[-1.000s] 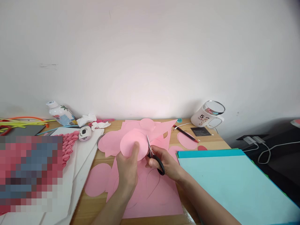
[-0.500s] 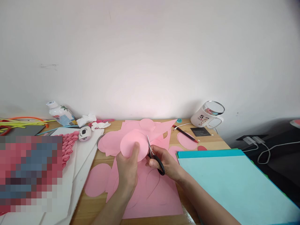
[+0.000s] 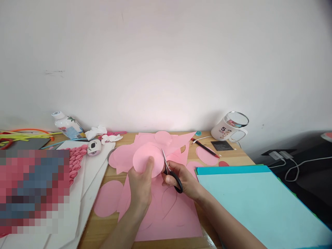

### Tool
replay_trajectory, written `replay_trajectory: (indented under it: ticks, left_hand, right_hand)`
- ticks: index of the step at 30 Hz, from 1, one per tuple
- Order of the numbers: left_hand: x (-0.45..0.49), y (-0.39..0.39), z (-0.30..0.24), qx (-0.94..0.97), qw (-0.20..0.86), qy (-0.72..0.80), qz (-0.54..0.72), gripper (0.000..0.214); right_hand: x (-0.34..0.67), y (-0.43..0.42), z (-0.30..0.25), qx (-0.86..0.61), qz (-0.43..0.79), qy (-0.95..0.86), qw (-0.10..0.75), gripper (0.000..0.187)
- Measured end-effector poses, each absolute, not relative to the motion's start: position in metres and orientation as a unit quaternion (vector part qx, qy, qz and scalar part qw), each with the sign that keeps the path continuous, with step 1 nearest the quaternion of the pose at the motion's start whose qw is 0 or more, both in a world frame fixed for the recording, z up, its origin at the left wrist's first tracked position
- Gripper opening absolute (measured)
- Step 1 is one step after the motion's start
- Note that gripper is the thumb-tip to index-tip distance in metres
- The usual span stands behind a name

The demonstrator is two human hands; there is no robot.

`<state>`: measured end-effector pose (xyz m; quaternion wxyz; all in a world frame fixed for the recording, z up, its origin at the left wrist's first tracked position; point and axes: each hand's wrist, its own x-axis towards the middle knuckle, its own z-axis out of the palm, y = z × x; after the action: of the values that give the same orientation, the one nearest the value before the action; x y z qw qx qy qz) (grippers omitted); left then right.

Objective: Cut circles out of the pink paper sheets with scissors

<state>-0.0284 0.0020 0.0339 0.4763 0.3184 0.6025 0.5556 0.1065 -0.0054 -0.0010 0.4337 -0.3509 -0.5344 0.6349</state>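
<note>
My left hand (image 3: 141,181) pinches a round pink paper piece (image 3: 141,157), its thumb lying on top. Black-handled scissors (image 3: 175,180) sit in my right hand (image 3: 183,178), their blades slightly apart at the right edge of the round piece. Below both hands lies a pink paper sheet (image 3: 168,224) with curved pencil lines drawn on it. More pink sheets and offcuts (image 3: 178,141) are heaped behind. One loose pink paper disc (image 3: 109,199) rests on the wood to the left of my left hand.
A white mug (image 3: 228,128) and a pencil (image 3: 206,148) are at the back right. Light blue sheets (image 3: 254,207) cover the right side. White boards (image 3: 90,186) lie left, with a correction-tape-like white object (image 3: 93,147), crumpled tissue (image 3: 111,138) and a white bottle (image 3: 67,125) behind.
Almost nothing differs. The round paper piece and both hands have stayed in place, with only a very slight shift at the scissors.
</note>
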Motion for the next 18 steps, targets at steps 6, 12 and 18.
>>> replay_trajectory:
  ticks: [6,12,18]
  left_hand:
    - [-0.0278,0.0033,0.0342,0.316,0.478,0.597,0.561,0.028]
    - [-0.0287,0.0027,0.0328,0.313,0.481,0.594,0.563,0.027]
    - [-0.0285,0.0025,0.034,0.311,0.483,0.593,0.564,0.027]
  right_hand:
    - [0.1065,-0.0055,-0.0008,-0.356,0.632,-0.536,0.432,0.037]
    - [0.1074,-0.0052,-0.0034,-0.357,0.626,-0.541,0.433,0.036]
    - [0.1071,-0.0048,-0.0047,-0.365,0.619,-0.545,0.431,0.036]
